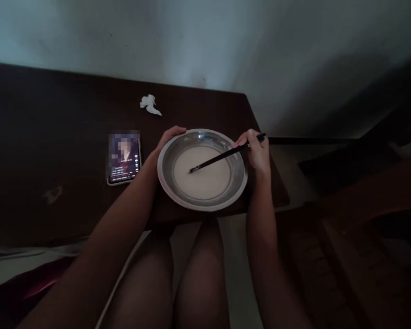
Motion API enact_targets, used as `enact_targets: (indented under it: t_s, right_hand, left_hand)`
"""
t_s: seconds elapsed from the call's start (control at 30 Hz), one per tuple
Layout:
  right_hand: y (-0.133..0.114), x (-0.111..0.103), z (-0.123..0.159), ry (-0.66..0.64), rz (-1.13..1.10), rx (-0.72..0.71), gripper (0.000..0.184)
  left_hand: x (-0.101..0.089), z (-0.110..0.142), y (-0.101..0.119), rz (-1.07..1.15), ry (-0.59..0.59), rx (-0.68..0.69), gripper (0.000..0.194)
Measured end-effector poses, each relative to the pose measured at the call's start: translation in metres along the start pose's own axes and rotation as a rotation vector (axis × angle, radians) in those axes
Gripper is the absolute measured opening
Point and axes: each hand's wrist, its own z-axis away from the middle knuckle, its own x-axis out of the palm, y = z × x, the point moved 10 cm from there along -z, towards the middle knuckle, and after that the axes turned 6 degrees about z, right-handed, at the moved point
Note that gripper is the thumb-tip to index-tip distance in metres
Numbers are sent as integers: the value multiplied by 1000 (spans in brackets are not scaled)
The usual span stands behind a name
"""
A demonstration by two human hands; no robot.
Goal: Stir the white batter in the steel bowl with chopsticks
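Note:
A wide metal bowl (164, 183) rests at the dark table's front edge, with a pale, milky mixture (205, 183) in its bottom. My left hand (167, 139) is closed on the bowl's left rim, its fingers partly hidden behind it. In my right hand (256, 148), above the right rim, are slim black chopsticks (222, 156), held close together so that I cannot tell them apart. They slant down to the left, and their whitened tips reach the mixture's surface near the middle of the bowl.
Left of the bowl, a phone (125, 157) with a lit screen lies on the table (55, 123). Crumpled white tissue (150, 105) is further back. A pale wall (198, 41) rises behind the table, whose right end is just past my right hand. My legs are below the front edge.

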Motion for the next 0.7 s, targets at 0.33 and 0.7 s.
enact_targets:
  t_s: [0.33,0.7]
  right_hand:
    - [-1,0,0,-10,-54,-35,48]
    - [0,0,0,-12,-54,-20,51]
  left_hand:
    - [8,4,3,6,-13,38,27]
    - [1,-1,1,-4,30,-2,27]
